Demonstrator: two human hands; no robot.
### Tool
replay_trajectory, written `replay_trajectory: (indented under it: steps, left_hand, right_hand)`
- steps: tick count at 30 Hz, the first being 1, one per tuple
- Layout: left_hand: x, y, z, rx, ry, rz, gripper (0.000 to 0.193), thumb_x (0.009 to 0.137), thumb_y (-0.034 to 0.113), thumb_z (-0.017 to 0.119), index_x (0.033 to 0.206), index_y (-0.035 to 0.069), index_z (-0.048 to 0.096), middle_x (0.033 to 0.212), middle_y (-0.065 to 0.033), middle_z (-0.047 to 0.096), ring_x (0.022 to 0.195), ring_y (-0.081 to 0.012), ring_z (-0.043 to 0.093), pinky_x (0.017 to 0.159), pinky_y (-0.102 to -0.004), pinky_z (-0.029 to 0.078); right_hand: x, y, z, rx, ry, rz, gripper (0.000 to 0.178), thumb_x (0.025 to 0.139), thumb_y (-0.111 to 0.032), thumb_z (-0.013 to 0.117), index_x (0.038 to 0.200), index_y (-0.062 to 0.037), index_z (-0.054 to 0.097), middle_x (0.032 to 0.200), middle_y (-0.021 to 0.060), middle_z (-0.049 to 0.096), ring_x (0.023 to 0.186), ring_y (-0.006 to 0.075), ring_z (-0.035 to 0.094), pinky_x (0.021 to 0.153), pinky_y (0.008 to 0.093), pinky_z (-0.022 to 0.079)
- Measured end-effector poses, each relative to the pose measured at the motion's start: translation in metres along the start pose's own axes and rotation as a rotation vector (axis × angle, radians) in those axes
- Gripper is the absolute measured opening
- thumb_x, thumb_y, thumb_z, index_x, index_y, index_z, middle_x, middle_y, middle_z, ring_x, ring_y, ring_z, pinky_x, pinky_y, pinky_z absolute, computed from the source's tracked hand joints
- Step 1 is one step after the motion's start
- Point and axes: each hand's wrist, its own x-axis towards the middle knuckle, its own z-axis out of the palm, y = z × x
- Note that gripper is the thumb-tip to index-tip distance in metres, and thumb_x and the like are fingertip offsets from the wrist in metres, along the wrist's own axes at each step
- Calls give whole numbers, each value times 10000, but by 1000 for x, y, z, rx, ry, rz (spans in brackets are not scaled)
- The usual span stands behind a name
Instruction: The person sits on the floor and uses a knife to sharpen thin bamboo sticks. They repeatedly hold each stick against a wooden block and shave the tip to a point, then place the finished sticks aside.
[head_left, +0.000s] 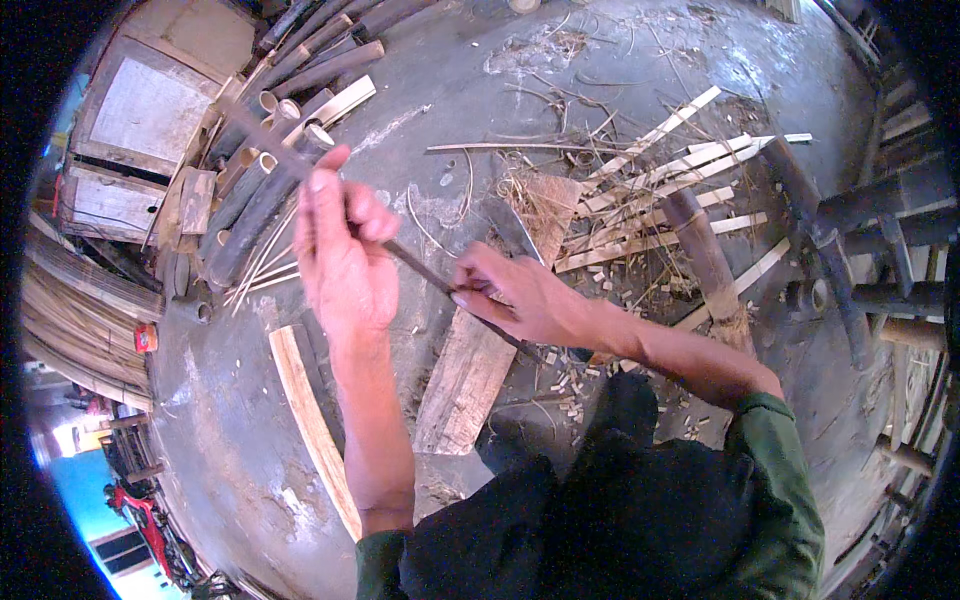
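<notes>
A long, narrow, dark strip (420,265), which looks like bamboo, slants from the upper left down toward my lap. My left hand (345,245) is closed around its upper part, and that end is smeared by motion. Farther down, the fingers of my right hand (505,290) pinch the same strip. Below my hands a worn wooden board (465,390) lies on the floor. Just beyond my right hand sits a brown wooden block (552,205) with thin shavings on it. A pale, split length of wood or bamboo (305,405) lies left of the board.
Pale split strips (660,180) and a dark pole section (700,250) lie to the right among shavings and small cut pieces (575,385). Cut bamboo tubes (250,195) are heaped at the left near a wooden cabinet (150,110). A dark wooden frame (880,240) stands far right.
</notes>
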Motion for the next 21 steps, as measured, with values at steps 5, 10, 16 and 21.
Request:
replay_trajectory:
  steps: [5, 10, 16, 21]
  left_hand:
    - [-19, 44, -10, 203, 495, 439, 233, 993, 294, 535, 1034, 65, 519, 661, 36, 333, 580, -60, 310, 515, -218, 265]
    - [-17, 13, 17, 121, 584, 522, 286, 1002, 356, 510, 964, 73, 487, 660, 36, 322, 585, -65, 305, 516, -228, 273]
    - [-28, -33, 11, 237, 432, 490, 459, 1004, 487, 403, 1094, 41, 463, 774, -71, 487, 709, -190, 450, 690, -341, 396]
    - [-25, 23, 27, 251, 491, 575, 559, 998, 547, 355, 1137, 19, 474, 869, -96, 558, 839, -215, 551, 828, -380, 422]
  right_hand:
    - [-119, 94, 39, -471, 242, 214, 720, 824, -179, 712, 1402, -5, 320, 1218, 225, 533, 1136, 387, 536, 942, 435, 447]
    - [-149, 122, 58, -236, 416, 355, 779, 824, -212, 692, 1462, -26, 286, 1062, 225, 593, 931, 314, 615, 817, 392, 491]
    - [-149, 44, 20, -54, 502, 409, 598, 877, -190, 637, 1394, -50, 370, 834, 165, 631, 702, 274, 625, 659, 369, 491]
    - [-151, 34, 8, -122, 404, 353, 505, 850, -165, 644, 1282, -18, 426, 839, 202, 631, 741, 371, 629, 666, 412, 488]
